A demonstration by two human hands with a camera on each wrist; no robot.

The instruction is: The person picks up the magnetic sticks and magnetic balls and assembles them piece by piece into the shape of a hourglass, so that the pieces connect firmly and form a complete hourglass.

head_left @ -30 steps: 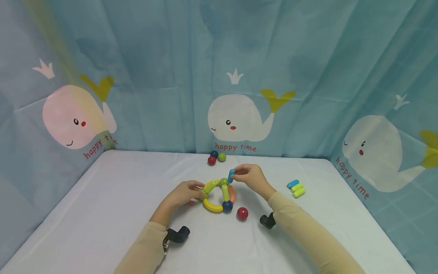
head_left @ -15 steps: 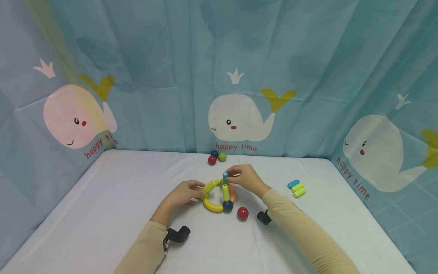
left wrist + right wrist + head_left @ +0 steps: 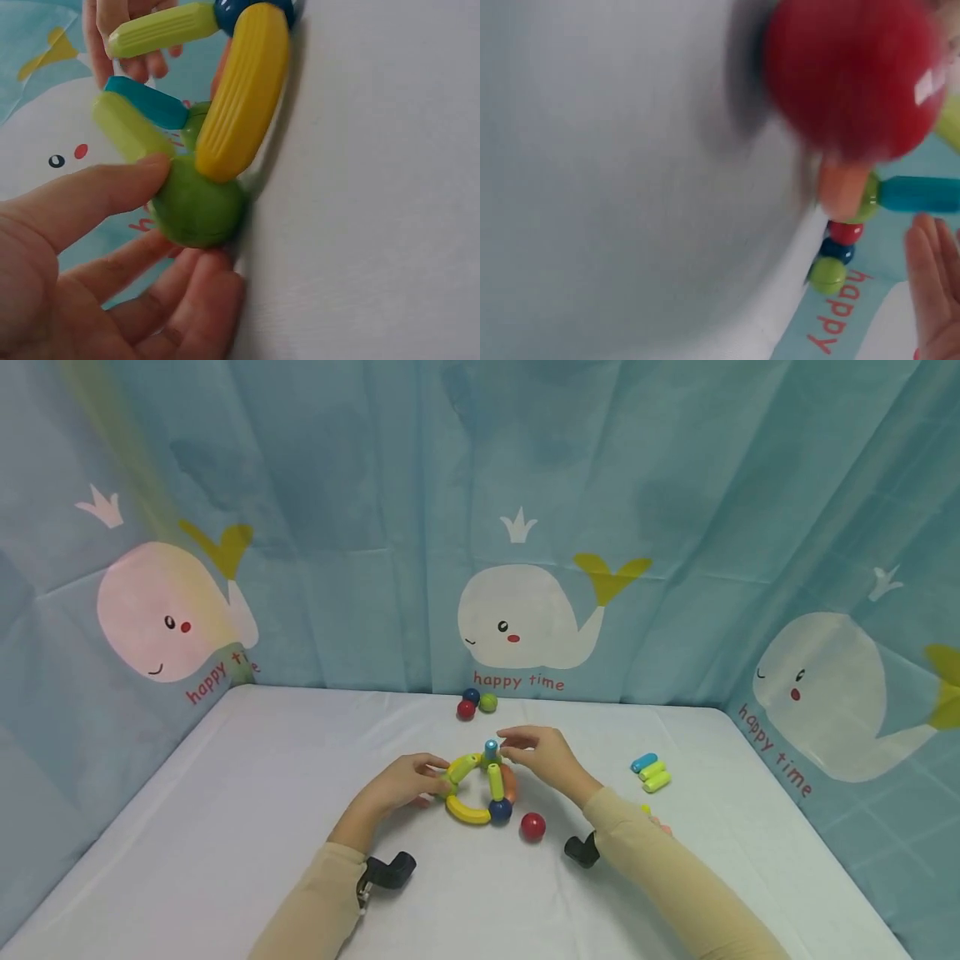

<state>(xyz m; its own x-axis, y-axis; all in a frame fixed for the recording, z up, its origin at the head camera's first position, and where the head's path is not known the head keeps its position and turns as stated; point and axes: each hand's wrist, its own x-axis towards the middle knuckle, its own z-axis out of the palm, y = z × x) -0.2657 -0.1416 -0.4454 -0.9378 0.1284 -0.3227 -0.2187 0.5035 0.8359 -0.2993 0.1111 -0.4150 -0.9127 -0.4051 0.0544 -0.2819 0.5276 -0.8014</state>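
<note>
A ring of balls and curved rods lies mid-table, with a yellow curved rod (image 3: pixel 468 812), an orange curved rod (image 3: pixel 510 783) and a dark blue ball (image 3: pixel 500 811). My left hand (image 3: pixel 405 781) pinches the ring's left green ball (image 3: pixel 199 206) between thumb and fingers. Light green rods (image 3: pixel 497 782) rise from that ball and the dark blue one. On the far green ball (image 3: pixel 196 124) a blue rod (image 3: pixel 491 750) stands upright. Just right of it, my right hand (image 3: pixel 546 756) has its fingers extended and grips nothing; a small gap shows in the right wrist view.
A loose red ball (image 3: pixel 533 827) lies right of the ring. Red (image 3: pixel 466 710), dark blue and green balls cluster at the back. One blue and two light green rods (image 3: pixel 652 771) lie at right. Yellow and orange pieces (image 3: pixel 662 825) peek out beside the right sleeve.
My right hand brought the blue rod left onto the far green ball, then let go and drew slightly right. The left hand stays on its ball.
</note>
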